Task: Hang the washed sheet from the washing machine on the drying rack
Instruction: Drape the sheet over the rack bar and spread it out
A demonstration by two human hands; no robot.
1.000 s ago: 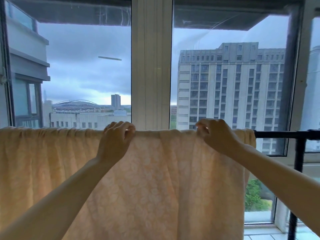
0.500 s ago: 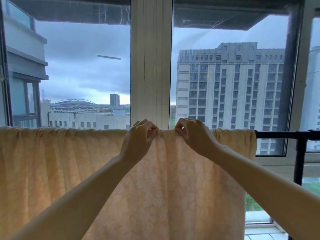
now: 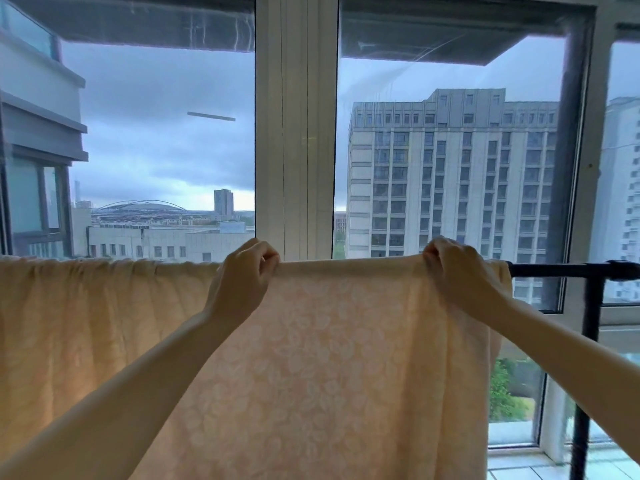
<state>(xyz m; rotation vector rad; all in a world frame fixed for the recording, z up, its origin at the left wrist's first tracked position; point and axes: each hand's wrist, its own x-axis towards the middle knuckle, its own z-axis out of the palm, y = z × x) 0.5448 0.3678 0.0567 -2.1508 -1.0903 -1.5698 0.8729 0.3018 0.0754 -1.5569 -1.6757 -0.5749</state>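
Pinches with curled fingers of the left hand the top fold of the sheet, knuckles bunched close over the fabric. Does the same with the fingers of the right hand, well apart from the left, with a taut, smooth stretch of cloth between the two. Reaches up on bare forearms from the lower corners of the view.

Hangs draped over the black horizontal bar of the drying rack, falling like a wide curtain past the bottom of the view. Gathers into small ruffles along the bar to the left of the left hand; lies flat between the hands. Shows pale peach, thin enough to glow with daylight, printed with a faint white leaf or flower pattern. Leaves bare only the right end of the bar, joined to a black upright post.

Stands just before a broad white window frame. Looks out through the glass on a grey cloudy sky, a pale many-storeyed building, a low arched roof far off and green trees below. Pale floor tiles at lower right.
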